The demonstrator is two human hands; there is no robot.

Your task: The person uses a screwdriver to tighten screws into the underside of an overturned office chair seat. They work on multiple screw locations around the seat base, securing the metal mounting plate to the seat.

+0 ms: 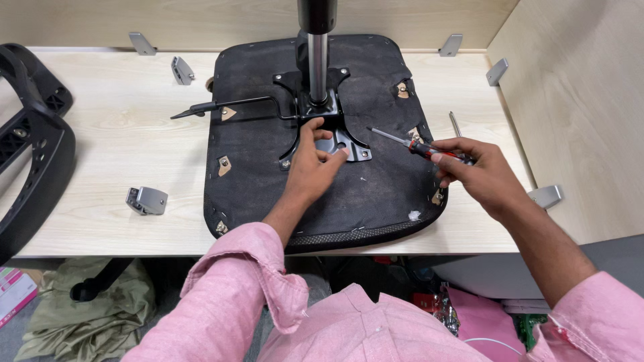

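Screwdriver (416, 145), red-and-black handled, is clenched in the right hand (479, 173); its slim shaft runs up-left from the fist toward the black mounting plate (335, 137). Left hand (315, 164), nearer, rests fingers loosely curled on that plate, atop the upturned seat base (268, 181).

The gas-lift column (317, 40) is cut off by the top edge, and the black chair frame (27, 141) by the left.

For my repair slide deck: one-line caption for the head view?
Left hand rests on the black metal bracket of an upturned chair seat; right hand holds a screwdriver.
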